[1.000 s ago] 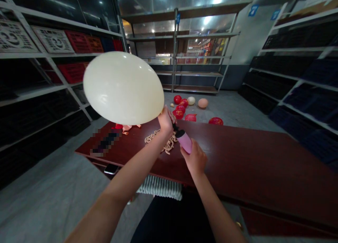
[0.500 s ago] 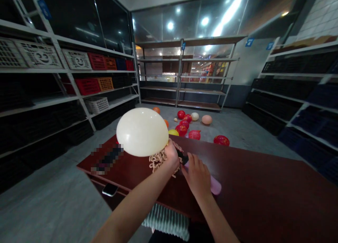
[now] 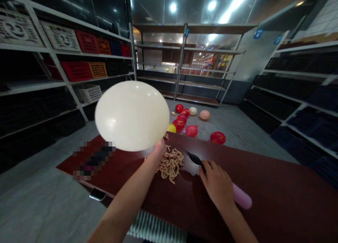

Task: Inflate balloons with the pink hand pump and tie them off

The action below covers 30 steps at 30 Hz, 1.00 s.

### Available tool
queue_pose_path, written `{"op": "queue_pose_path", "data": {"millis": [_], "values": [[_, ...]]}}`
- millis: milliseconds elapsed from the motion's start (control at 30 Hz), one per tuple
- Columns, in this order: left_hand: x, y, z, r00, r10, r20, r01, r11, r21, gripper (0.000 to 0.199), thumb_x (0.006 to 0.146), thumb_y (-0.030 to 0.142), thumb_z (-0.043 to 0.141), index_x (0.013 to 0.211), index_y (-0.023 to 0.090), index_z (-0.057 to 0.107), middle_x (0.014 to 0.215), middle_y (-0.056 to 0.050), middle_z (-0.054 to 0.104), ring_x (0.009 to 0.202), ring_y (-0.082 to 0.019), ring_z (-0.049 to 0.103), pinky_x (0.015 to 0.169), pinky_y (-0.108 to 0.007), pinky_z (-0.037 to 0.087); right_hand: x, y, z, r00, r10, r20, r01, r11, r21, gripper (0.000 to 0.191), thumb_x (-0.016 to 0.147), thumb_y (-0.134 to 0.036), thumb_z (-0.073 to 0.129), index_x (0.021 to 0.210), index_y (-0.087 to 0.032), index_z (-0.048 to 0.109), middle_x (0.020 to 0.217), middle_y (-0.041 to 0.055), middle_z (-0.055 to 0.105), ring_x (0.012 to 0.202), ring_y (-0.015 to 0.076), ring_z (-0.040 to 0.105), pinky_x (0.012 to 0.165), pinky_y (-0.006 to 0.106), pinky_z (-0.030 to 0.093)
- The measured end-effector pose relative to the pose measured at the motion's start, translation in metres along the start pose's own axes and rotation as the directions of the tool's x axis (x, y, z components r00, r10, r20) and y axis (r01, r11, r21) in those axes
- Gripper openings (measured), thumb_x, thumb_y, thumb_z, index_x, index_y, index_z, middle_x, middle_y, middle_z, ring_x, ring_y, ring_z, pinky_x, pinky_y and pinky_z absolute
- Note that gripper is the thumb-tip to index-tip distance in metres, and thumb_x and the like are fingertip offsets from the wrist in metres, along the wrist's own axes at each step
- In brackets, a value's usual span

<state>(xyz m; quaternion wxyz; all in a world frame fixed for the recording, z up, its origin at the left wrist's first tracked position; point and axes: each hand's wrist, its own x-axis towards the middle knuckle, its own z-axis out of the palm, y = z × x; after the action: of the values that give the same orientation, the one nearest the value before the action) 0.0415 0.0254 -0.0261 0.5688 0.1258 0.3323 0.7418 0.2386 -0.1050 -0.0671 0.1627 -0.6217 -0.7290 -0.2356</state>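
Observation:
A large inflated cream balloon [image 3: 132,116] fills the space above the table's left part. At its lower right end, my left hand [image 3: 158,149] is closed around the neck, which the fingers mostly hide. My right hand [image 3: 218,179] grips a hand balloon pump, with its pink-purple barrel [image 3: 242,196] sticking out toward the right and its black nozzle [image 3: 194,158] pointing up-left. The nozzle is apart from the balloon. Between the hands, a loose pile of limp beige balloons [image 3: 171,163] lies on the dark red-brown table [image 3: 264,176].
On the floor beyond the table lie several red balloons [image 3: 181,119], a yellow one [image 3: 171,128], a white one [image 3: 193,111] and a peach one [image 3: 205,114]. A blurred-out dark object [image 3: 96,160] rests at the table's left. Shelves with crates [image 3: 86,41] line the left wall.
My right hand has drawn the pump to the right, away from my left hand. The cream balloon has come up and left and looks larger. The view has shifted, and the beige pile is more exposed.

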Motion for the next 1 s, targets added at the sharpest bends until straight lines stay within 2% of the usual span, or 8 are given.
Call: {"op": "queue_pose_path", "data": {"millis": [200, 433, 533, 600, 733, 800, 933, 1000], "values": [[0.018, -0.001, -0.018, 0.981, -0.177, 0.084, 0.167, 0.979, 0.114, 0.058, 0.103, 0.041, 0.042, 0.051, 0.020, 0.025, 0.042, 0.006, 0.020, 0.032, -0.007, 0.015, 0.035, -0.019, 0.009, -0.005, -0.003, 0.001, 0.949, -0.228, 0.217, 0.197, 0.968, 0.155, 0.020, 0.094, -0.032, 0.056, 0.108, -0.025, 0.068, 0.110, 0.0058, 0.071, 0.092, 0.0237, 0.066, 0.078, 0.036, 0.043], [0.014, -0.005, -0.021, 0.953, -0.277, 0.126, 0.236, 0.934, 0.270, 0.056, 0.102, 0.030, 0.043, 0.051, 0.020, 0.024, 0.040, 0.006, 0.020, 0.031, -0.005, 0.017, 0.035, -0.017, 0.010, 0.030, -0.008, -0.017, 0.845, -0.362, 0.394, 0.184, 0.888, 0.422, 0.028, 0.095, -0.044, 0.055, 0.106, -0.023, 0.071, 0.112, 0.0075, 0.071, 0.099, 0.0249, 0.067, 0.087, 0.038, 0.046], [0.014, -0.014, -0.020, 0.958, -0.230, 0.169, 0.157, 0.921, 0.358, 0.056, 0.100, 0.032, 0.048, 0.051, 0.020, 0.026, 0.040, 0.005, 0.023, 0.032, -0.005, 0.018, 0.035, -0.018, 0.014, 0.056, -0.007, -0.010, 0.825, -0.431, 0.366, 0.102, 0.749, 0.654, 0.027, 0.097, -0.038, 0.051, 0.115, -0.026, 0.069, 0.112, 0.0027, 0.073, 0.096, 0.0185, 0.069, 0.087, 0.032, 0.049], [0.016, -0.021, -0.022, 0.960, -0.185, 0.212, 0.071, 0.887, 0.455, 0.056, 0.101, 0.032, 0.045, 0.049, 0.021, 0.028, 0.039, 0.004, 0.026, 0.032, -0.007, 0.019, 0.035, -0.020, 0.016, 0.071, -0.011, -0.001, 0.860, -0.436, 0.263, 0.117, 0.672, 0.732, 0.029, 0.098, -0.036, 0.049, 0.119, -0.026, 0.067, 0.117, 0.0022, 0.072, 0.102, 0.0181, 0.068, 0.092, 0.032, 0.050], [0.018, -0.027, -0.029, 0.949, -0.086, 0.302, -0.134, 0.758, 0.639, 0.043, 0.090, 0.013, 0.059, 0.049, 0.018, 0.048, 0.046, -0.002, 0.045, 0.043, -0.012, 0.041, 0.042, -0.020, 0.032, 0.084, -0.021, 0.015, 0.891, -0.436, 0.125, 0.218, 0.653, 0.726, 0.043, 0.100, -0.033, 0.045, 0.142, -0.027, 0.054, 0.125, 0.0037, 0.069, 0.106, 0.0181, 0.067, 0.097, 0.035, 0.050], [0.015, -0.027, -0.032, 0.925, -0.056, 0.376, -0.265, 0.613, 0.744, 0.024, 0.080, 0.005, 0.067, 0.059, 0.016, 0.062, 0.062, -0.005, 0.060, 0.061, -0.016, 0.058, 0.055, -0.021, 0.045, 0.084, -0.024, 0.019, 0.887, -0.450, 0.103, 0.259, 0.671, 0.694, 0.050, 0.101, -0.033, 0.045, 0.151, -0.029, 0.044, 0.131, 0.0043, 0.066, 0.108, 0.0186, 0.067, 0.098, 0.036, 0.052], [0.001, -0.028, -0.032, 0.804, -0.238, 0.545, -0.591, -0.213, 0.778, 0.014, 0.086, 0.012, 0.061, 0.093, 0.014, 0.074, 0.096, -0.013, 0.073, 0.092, -0.028, 0.069, 0.083, -0.034, 0.054, 0.081, -0.024, 0.023, 0.874, -0.480, 0.079, 0.320, 0.691, 0.648, 0.057, 0.099, -0.026, 0.046, 0.156, -0.031, 0.035, 0.148, 0.0052, 0.055, 0.132, 0.0230, 0.056, 0.111, 0.044, 0.046], [-0.005, -0.029, -0.029, 0.771, -0.326, 0.548, -0.637, -0.424, 0.644, 0.024, 0.091, 0.014, 0.054, 0.106, 0.011, 0.072, 0.105, -0.017, 0.072, 0.098, -0.031, 0.069, 0.088, -0.040, 0.054, 0.081, -0.023, 0.023, 0.884, -0.452, 0.117, 0.288, 0.724, 0.627, 0.064, 0.097, -0.020, 0.047, 0.157, -0.032, 0.031, 0.149, 0.0047, 0.054, 0.133, 0.0241, 0.055, 0.112, 0.046, 0.046]]}}
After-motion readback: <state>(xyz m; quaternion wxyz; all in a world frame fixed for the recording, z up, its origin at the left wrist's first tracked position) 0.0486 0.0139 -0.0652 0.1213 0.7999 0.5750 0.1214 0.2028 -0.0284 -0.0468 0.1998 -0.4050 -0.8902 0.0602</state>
